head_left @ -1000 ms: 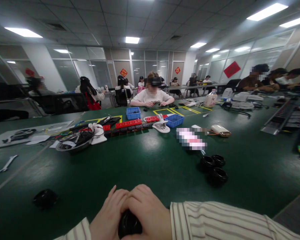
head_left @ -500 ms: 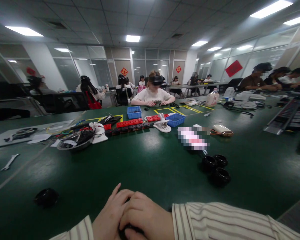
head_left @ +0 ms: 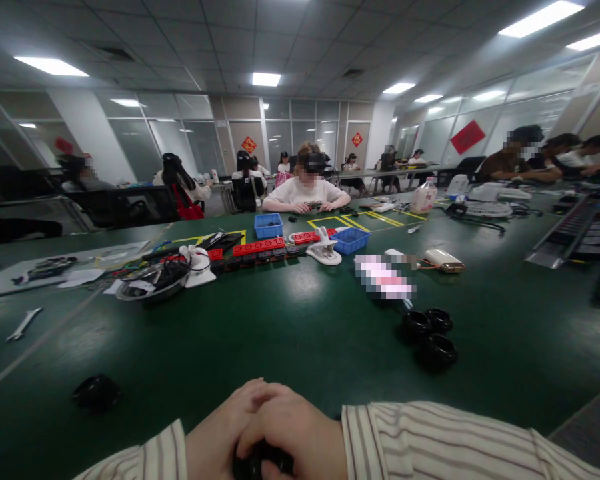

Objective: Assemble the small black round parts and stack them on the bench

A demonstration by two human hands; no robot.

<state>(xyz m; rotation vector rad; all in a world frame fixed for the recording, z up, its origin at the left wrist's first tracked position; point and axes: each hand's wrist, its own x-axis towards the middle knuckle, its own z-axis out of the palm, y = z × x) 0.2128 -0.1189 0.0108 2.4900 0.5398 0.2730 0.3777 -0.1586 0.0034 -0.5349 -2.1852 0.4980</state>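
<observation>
Close to the bottom edge, my left hand [head_left: 215,433] and my right hand [head_left: 303,427] are wrapped together around a black ring-shaped part [head_left: 249,463]. My right fingers lie over my left hand, and the right thumb presses the part from the near side. Much of the part is hidden under the fingers. A similar black part [head_left: 96,392] lies on the green table [head_left: 260,333] to the left. Over on the right sit three more black rings, a front one [head_left: 437,351] and two behind it [head_left: 415,323].
An open-end wrench [head_left: 25,323] lies at the left. Across the middle run red and black power strips [head_left: 259,248], a bowl of cables [head_left: 153,287], a white clip base [head_left: 324,250] and blue bins [head_left: 269,225]. A co-worker [head_left: 307,190] sits opposite.
My left index finger, which was raised, has come down against the other fingers. More of the black part shows below my right hand. The camera view has shifted slightly.
</observation>
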